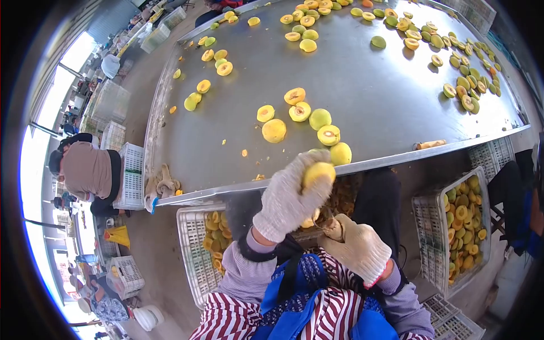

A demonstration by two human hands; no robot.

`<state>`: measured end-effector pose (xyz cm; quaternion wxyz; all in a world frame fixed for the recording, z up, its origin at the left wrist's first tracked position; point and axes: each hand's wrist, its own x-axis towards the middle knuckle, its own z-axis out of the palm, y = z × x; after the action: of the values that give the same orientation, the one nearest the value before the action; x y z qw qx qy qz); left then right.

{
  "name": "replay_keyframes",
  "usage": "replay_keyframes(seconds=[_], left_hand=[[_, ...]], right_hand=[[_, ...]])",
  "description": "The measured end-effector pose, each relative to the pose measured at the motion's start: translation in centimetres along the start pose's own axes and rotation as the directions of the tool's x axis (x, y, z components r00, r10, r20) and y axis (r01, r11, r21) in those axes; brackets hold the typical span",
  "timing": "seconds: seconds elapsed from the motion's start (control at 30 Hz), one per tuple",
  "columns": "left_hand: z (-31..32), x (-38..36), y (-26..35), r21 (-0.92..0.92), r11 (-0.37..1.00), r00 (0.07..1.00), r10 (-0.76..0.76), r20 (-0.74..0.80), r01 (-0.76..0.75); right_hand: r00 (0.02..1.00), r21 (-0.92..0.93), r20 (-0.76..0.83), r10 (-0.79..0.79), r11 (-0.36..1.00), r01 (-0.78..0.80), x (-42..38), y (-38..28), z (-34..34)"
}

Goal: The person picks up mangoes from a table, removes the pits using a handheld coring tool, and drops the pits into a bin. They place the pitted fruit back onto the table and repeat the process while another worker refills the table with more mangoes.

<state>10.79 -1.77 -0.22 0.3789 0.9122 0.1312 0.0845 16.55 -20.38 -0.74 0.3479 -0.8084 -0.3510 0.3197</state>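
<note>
Both hands wear pale knitted gloves. My left hand [292, 195] is closed on a yellow fruit [318, 174] near the front edge of the metal table [215, 136]. Lower and to the right, my right hand [360, 246] is wrapped round a small tool [333, 228] with a brownish handle and what looks like a thin curved metal end. Part of another yellow fruit piece [310, 219] shows just below my left hand. Beyond my left hand, several whole and halved fruits [328, 135] lie on the table.
More fruit halves [467, 85] are spread over the back and right. Fruit-filled crates stand left [192, 255] and right [433, 243] below the table. A brown stick-like object [430, 145] and a glove [164, 184] lie at its front edge. Another person [88, 170] sits far left.
</note>
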Motion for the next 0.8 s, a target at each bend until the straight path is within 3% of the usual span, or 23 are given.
replay_keyframes(seconds=[0.03,0.07,0.1,0.13,0.2,0.37,0.43,0.5,0.57,0.6,0.63,0.7,0.77,0.8], left_hand=[[-0.2,0.3,-0.5,-0.429,0.892,0.987,-0.16,0.0,0.145],[-0.2,0.3,-0.8,-0.77,0.588,0.951,-0.301,0.075,0.247],[0.1,-0.1,-0.9,-0.833,0.526,0.976,-0.203,0.074,0.172],[0.5,-0.4,-0.7,-0.833,0.526,0.977,-0.202,0.074,0.172],[1.5,-0.7,-0.1,-0.965,0.239,0.985,-0.153,0.075,0.111],[2.2,-2.0,1.4,-0.937,0.342,0.985,-0.169,0.02,0.078],[2.1,-2.4,2.1,-0.878,0.477,0.988,-0.146,-0.041,0.034],[2.1,-2.7,2.6,-0.863,0.504,0.986,-0.16,-0.053,0.036],[2.5,-3.1,2.9,-0.848,0.529,0.983,-0.172,-0.062,0.039],[2.8,-3.4,3.1,-0.894,0.448,0.987,-0.139,-0.077,-0.006],[3.1,-3.6,3.3,-0.931,0.361,0.99,-0.109,-0.095,-0.049],[3.7,-3.5,3.9,-0.925,0.368,0.984,-0.105,-0.145,-0.097],[3.5,-3.3,4.4,-0.916,0.374,0.975,-0.104,-0.197,-0.145],[2.7,-3.0,4.5,-0.865,0.496,0.981,-0.111,-0.158,-0.083]], right_hand=[[0.997,0.161,-0.061,-0.042,0.986,0.051,-0.4,-0.1,0.0],[0.997,0.16,-0.061,-0.043,0.986,0.052,-0.7,-0.5,-0.2],[0.996,0.21,-0.086,-0.024,0.977,0.041,-1.0,-0.9,-0.5],[0.994,0.259,-0.113,-0.003,0.965,0.032,-1.1,-1.2,-0.7],[0.991,0.238,-0.13,-0.02,0.97,0.051,-1.2,-1.3,-0.8],[0.979,0.194,-0.187,-0.081,0.974,0.117,-1.2,-1.8,-0.7],[0.974,0.199,-0.206,-0.09,0.971,0.132,-1.2,-1.8,-0.5],[0.969,0.202,-0.226,-0.099,0.968,0.146,-1.3,-1.8,-0.4],[0.936,0.128,-0.282,-0.209,0.959,0.253,-1.4,-1.7,-0.4],[0.937,0.129,-0.283,-0.206,0.96,0.25,-1.5,-1.5,-0.1],[0.939,0.177,-0.285,-0.192,0.952,0.248,-1.7,-1.1,0.4],[0.941,0.223,-0.289,-0.176,0.944,0.244,-1.9,-0.9,0.6],[0.988,0.44,-0.138,-0.067,0.89,0.122,-1.9,-1.2,0.2],[0.988,0.44,-0.14,-0.065,0.89,0.12,-1.8,-1.0,0.2]])
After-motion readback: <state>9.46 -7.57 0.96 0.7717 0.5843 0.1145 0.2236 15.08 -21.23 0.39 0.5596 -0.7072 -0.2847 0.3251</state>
